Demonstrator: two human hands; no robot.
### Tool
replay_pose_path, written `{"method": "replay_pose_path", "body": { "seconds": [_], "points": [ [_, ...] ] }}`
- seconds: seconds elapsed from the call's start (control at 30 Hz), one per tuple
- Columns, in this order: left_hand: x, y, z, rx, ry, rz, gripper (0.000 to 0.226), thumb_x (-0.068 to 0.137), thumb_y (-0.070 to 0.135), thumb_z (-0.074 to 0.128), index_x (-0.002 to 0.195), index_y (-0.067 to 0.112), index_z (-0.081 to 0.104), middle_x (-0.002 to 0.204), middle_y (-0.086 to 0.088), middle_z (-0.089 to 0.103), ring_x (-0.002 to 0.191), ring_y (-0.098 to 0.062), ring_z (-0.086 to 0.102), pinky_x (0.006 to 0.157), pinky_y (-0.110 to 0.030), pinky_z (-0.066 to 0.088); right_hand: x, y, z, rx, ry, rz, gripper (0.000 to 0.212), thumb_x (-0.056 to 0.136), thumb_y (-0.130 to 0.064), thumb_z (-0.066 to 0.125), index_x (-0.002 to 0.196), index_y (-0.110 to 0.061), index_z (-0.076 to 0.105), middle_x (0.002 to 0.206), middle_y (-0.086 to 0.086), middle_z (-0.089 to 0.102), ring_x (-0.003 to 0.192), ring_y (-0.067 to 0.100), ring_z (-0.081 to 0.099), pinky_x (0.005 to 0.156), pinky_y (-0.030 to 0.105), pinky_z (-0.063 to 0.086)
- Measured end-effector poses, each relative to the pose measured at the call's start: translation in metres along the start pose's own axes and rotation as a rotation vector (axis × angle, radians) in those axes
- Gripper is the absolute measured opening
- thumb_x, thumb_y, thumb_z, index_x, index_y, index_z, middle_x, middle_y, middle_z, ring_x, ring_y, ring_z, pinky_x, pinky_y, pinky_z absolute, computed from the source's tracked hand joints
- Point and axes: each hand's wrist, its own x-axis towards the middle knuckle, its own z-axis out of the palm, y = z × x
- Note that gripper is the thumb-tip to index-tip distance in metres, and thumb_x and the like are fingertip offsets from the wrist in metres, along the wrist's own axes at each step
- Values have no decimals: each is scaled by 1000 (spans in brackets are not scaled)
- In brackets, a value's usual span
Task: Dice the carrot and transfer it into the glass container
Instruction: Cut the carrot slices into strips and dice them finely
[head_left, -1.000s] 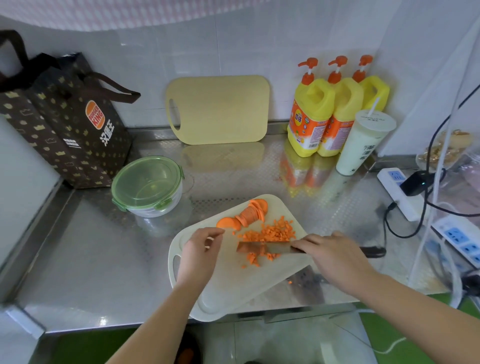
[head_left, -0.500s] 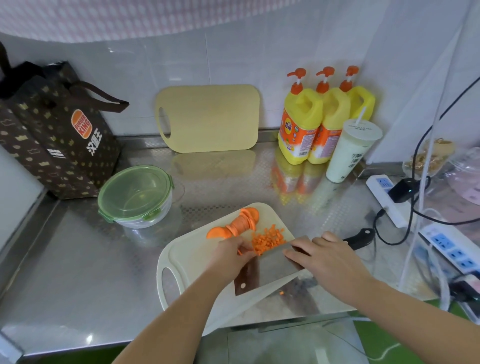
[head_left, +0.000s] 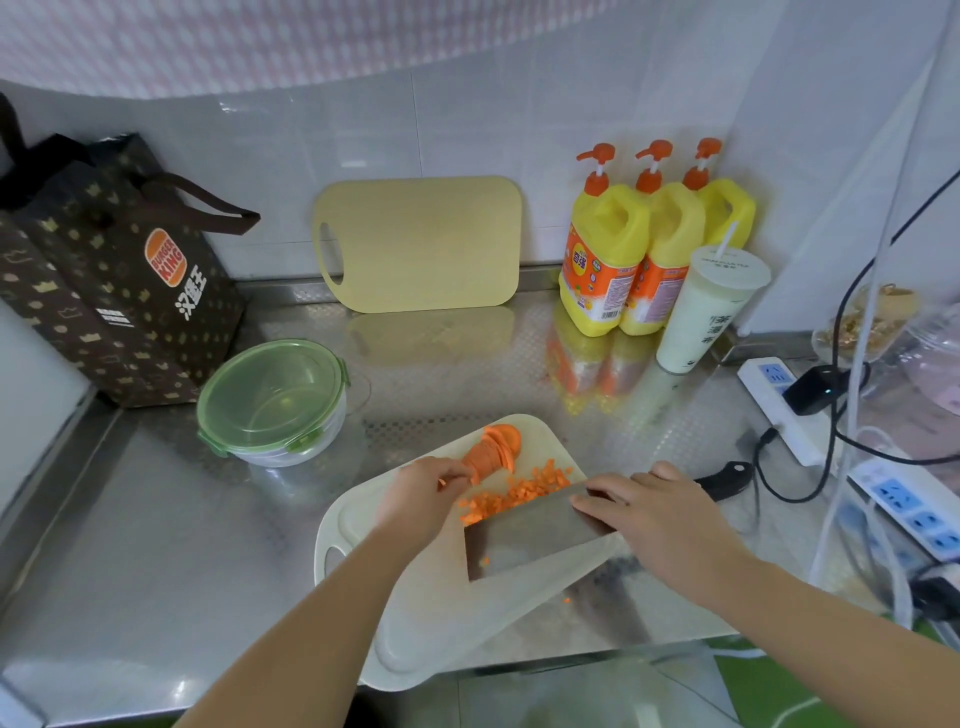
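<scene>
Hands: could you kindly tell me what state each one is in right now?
Left hand: pinching the sliced carrot.
Right hand: gripping the cleaver, fingers over its blade.

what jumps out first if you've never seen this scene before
The bright orange carrot on the white cutting board in the foreground: a pile of dice beside a fanned row of slices that the left hand pinches. Next, the broad steel cleaver that the right hand holds tilted beside the dice. Behind and to the left sits the glass container, green lid on.
</scene>
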Motion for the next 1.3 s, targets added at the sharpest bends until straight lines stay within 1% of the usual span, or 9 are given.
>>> {"method": "replay_pose_path", "body": {
  "seconds": [0.1,0.23,0.43,0.73,0.97,1.07,1.13,1.2,1.3],
  "points": [
    [6,-18,-14,48,105,-51,27,93,10,53,114,20,66,110,3,63,89,-12,55,77,-17,36,3,3,2,152,-44,192,59,55,-2,80,103,-33,70,96,-14,69,58,12,62,57,26,39],
    [17,-35,-18,284,-21,7,40,91,13,55,130,22,55,129,-3,52,114,-21,53,96,-29,41,14,5,4,449,-52,428,43,92,-7,48,122,-35,62,114,-12,65,93,15,64,73,25,46],
    [27,-27,-10,502,-112,11,32,93,29,55,125,31,54,123,1,45,116,-24,48,91,-38,46,34,3,5,596,-68,524,46,94,-4,43,124,-34,60,115,-7,64,104,14,59,80,28,47],
    [45,-13,-17,672,-288,40,36,94,33,51,130,27,47,126,0,43,114,-24,52,86,-37,46,37,0,4,595,-96,559,45,95,-8,43,126,-37,58,117,-15,61,103,3,54,64,2,32],
    [46,-15,-19,527,-240,-38,21,87,27,51,106,18,49,90,0,58,81,-23,57,64,-32,44,40,-6,1,641,-116,571,42,95,-9,45,124,-36,59,115,-14,63,104,6,56,67,6,33],
    [35,-30,-25,331,-204,-60,28,87,33,60,111,23,51,95,0,59,84,-23,61,71,-33,49,46,-18,-6,692,-106,569,37,95,-7,46,118,-30,64,91,-17,62,85,5,55,61,6,34],
    [23,-39,-30,208,-147,-99,24,87,30,63,107,19,57,91,1,58,82,-19,58,69,-27,47,50,-28,-10,727,-118,548,26,94,-7,49,102,-24,67,70,-18,53,67,5,50,56,11,35],
    [7,-50,-34,90,-53,-171,18,86,29,64,99,16,62,81,1,61,73,-16,56,62,-23,42,52,-44,-11,752,-195,524,19,93,-8,50,76,-18,54,59,-10,45,61,16,49,53,19,32],
    [-20,-66,-36,-99,53,-314,15,85,26,66,93,14,63,64,4,64,60,-12,56,62,-26,42,51,-75,-5,840,-348,505,22,89,-8,45,69,-13,38,57,4,44,56,22,46,53,32,29]
  ]
}}
